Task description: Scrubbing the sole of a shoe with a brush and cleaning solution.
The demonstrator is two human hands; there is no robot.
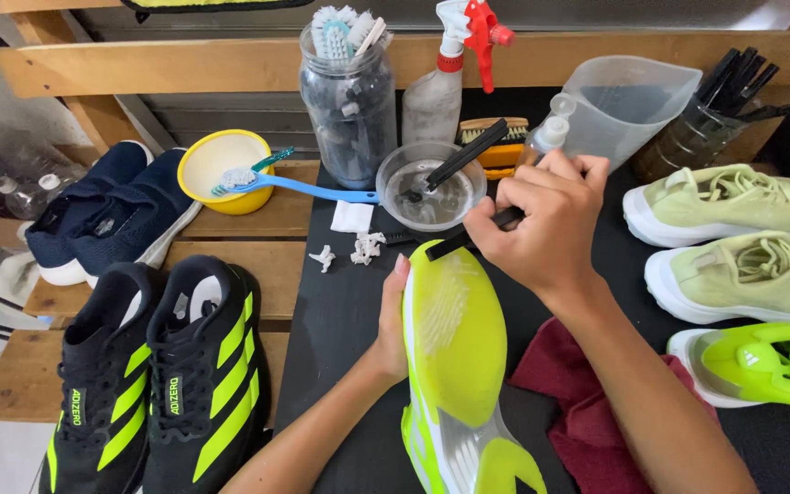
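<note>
A neon yellow-green shoe (pixel 457 366) lies sole up on the black mat, toe pointing away from me. My left hand (pixel 391 322) grips its left edge near the toe. My right hand (pixel 543 222) is closed on a black-handled brush (pixel 450 245), whose bristle end rests on the foamy toe of the sole. Behind the shoe stands a clear bowl (pixel 432 194) of cloudy water with another black brush leaning in it.
Two black shoes with green stripes (pixel 153 375) and a navy pair (pixel 107 212) sit at left. A yellow bowl (pixel 223 165) holds blue brushes. A jar of brushes (pixel 349 101), spray bottle (pixel 441 82), clear jug (pixel 619 105), pale green shoes (pixel 733 238), a neon shoe (pixel 761 366) and maroon cloth (pixel 578 402) surround me.
</note>
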